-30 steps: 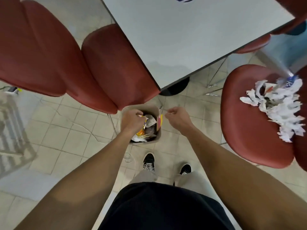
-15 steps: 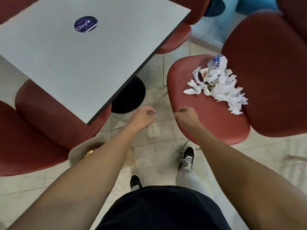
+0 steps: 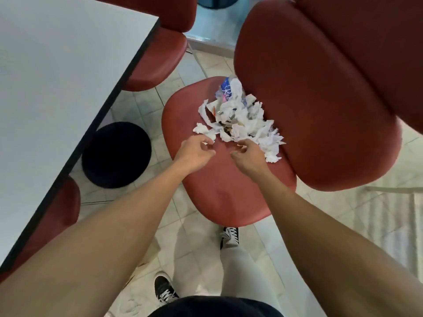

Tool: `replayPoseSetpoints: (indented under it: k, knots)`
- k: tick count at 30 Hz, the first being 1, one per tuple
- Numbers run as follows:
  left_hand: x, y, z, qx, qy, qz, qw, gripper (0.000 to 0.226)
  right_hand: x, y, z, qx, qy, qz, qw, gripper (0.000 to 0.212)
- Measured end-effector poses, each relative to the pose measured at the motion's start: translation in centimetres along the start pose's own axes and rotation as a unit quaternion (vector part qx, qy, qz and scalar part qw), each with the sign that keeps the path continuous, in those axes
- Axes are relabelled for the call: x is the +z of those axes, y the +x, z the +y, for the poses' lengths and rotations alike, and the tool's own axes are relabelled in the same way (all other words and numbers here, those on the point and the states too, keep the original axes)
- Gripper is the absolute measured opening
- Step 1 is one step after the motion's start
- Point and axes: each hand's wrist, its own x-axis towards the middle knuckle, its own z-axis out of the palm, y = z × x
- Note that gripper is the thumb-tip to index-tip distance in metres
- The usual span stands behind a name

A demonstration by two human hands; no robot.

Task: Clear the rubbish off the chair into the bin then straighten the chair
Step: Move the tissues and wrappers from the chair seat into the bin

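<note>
A pile of torn white paper scraps [image 3: 242, 120] lies on the far half of the red chair seat [image 3: 224, 191], against its backrest [image 3: 320, 99]. A crumpled blue-and-white wrapper [image 3: 226, 89] sits at the pile's far end. My left hand [image 3: 194, 154] hovers at the pile's near left edge, fingers loosely curled, its fingertips just short of a scrap. My right hand [image 3: 249, 156] hovers at the pile's near right edge, its fingers bent, and I see nothing held in it. The bin is out of view.
A grey table [image 3: 57, 88] with a dark edge fills the left, its black round base [image 3: 116, 154] on the tiled floor. More red chairs stand beyond the table [image 3: 164, 53] and under its near corner [image 3: 61, 209]. My shoes [image 3: 230, 235] are beside the chair.
I turned from the bin on the floor to the chair. Both hands moved from the bin to the near edge of the paper pile on the seat.
</note>
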Motion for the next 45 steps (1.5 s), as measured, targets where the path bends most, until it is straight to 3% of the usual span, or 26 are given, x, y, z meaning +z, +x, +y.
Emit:
replayPoseSetpoints:
  k: [10, 16, 21, 24, 30, 37, 45]
  knots:
    - [6.5, 9.4, 2.6, -0.018, 0.017, -0.032, 0.999, 0.026, -3.7, 9.3, 6.2, 0.088, -0.009, 0.028, 0.996, 0.054]
    - [11.1, 15.2, 2.7, 0.018, 0.030, -0.021, 0.999, 0.049, -4.9, 14.5, 10.1, 0.091, -0.051, 0.045, 0.993, 0.063]
    - [13.9, 18.4, 1.9, 0.066, 0.084, -0.001, 0.994, 0.041, -4.0, 17.9, 12.6, 0.061, -0.105, 0.040, 0.992, 0.063]
    - [15.1, 20.0, 1.1, 0.058, 0.086, -0.009, 0.995, 0.035, -3.2, 19.5, 13.7, 0.069, -0.133, 0.030, 0.988, 0.051]
    - [14.8, 19.2, 2.0, 0.042, 0.051, 0.011, 0.998, 0.023, -3.1, 19.0, 13.6, 0.074, -0.065, 0.054, 0.994, 0.021]
    - [11.4, 15.3, 3.5, 0.001, 0.004, 0.032, 0.999, 0.030, -4.0, 15.3, 8.8, 0.067, 0.044, 0.085, 0.993, 0.018]
    - [5.3, 8.3, 2.3, -0.041, -0.045, 0.119, 0.991, 0.019, -2.8, 9.0, 2.9, 0.003, 0.050, 0.071, 0.996, 0.015]
